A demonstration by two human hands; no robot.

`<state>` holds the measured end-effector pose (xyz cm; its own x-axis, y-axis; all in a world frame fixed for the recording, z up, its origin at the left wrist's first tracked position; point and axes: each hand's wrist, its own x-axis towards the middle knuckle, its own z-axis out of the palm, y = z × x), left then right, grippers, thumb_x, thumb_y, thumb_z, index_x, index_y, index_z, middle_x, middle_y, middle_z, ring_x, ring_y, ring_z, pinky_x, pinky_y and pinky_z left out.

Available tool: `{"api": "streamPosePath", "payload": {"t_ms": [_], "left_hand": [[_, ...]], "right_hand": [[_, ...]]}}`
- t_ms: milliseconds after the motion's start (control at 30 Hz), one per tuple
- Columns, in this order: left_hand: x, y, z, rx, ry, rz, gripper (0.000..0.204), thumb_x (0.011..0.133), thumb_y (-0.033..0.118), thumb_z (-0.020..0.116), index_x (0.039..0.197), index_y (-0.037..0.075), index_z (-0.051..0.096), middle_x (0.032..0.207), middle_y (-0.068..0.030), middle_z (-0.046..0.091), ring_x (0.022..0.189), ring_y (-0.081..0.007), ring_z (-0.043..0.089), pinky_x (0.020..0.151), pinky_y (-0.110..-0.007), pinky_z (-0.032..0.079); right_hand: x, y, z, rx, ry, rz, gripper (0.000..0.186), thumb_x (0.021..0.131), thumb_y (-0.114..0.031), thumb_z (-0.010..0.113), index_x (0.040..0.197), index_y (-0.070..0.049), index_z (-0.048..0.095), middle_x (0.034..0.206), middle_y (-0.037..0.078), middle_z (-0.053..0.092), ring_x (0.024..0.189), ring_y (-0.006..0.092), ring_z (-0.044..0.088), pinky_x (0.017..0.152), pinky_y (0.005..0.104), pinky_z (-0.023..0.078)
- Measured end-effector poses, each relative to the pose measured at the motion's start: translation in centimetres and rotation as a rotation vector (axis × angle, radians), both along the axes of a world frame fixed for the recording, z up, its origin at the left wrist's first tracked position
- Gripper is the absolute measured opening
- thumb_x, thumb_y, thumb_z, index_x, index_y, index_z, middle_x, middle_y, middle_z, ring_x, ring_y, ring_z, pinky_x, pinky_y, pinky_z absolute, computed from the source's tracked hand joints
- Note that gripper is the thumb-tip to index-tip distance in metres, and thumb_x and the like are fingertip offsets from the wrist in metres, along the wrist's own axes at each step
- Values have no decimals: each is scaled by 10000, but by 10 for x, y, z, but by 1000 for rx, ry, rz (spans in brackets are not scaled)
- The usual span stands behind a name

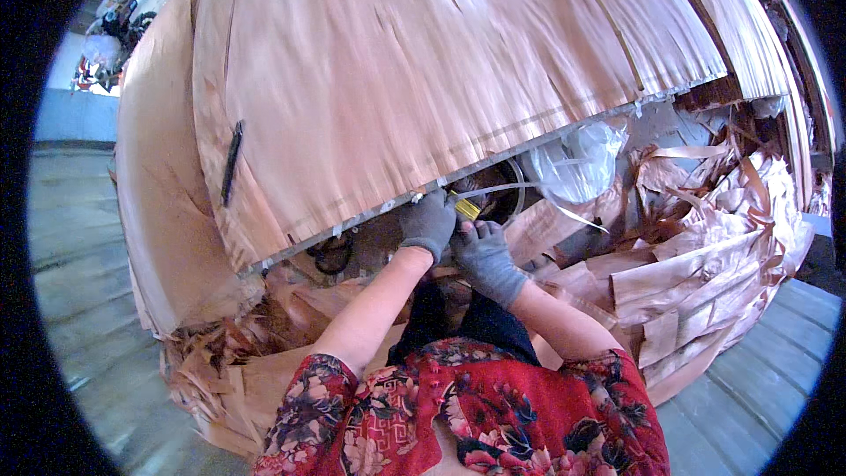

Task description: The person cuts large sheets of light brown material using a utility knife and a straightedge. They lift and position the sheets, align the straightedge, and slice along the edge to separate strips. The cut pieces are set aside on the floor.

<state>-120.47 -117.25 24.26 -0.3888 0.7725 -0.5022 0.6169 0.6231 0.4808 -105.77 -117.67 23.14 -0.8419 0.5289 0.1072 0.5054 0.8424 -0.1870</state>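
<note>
Both my hands wear grey gloves and work at the near edge of a large stack of thin wood veneer sheets [414,62]. My left hand [427,222] is closed against that edge; what its fingers hold is hidden. Just right of it, my right hand [489,260] has its fingers curled in, and I cannot make out what they grip. A small yellow object [467,206], its kind unclear, shows between the two hands. From beside my left fingers a narrow white strip [507,187] runs off to the right, toward a clear plastic bag [577,163].
A slim black tool [232,163] lies on the veneer at the left. Torn veneer scraps [696,273] pile up at the right, and more scraps [238,344] lie at the lower left. A dark round object [332,256] sits under the sheet's edge. Grey floor [79,264] shows at the left.
</note>
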Motion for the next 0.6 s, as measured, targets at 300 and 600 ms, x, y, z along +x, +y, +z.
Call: {"api": "streamPosePath", "payload": {"t_ms": [300,600], "left_hand": [[-4,6,-7,9,-218,116,347,897,304,415,1032,14,549,1025,-254,561,986,-420,511,844,-445,408],[10,16,-33,66,-341,152,400,923,292,344,1160,-9,461,1197,-234,490,1110,-353,466,935,-391,359]], "right_hand": [[-1,12,-11,-8,227,40,259,717,-217,545,969,-195,600,948,69,536,797,252,543,703,392,424],[29,22,50,-289,837,-373,284,647,42,652,914,-23,581,950,133,581,834,338,554,690,405,475]]}}
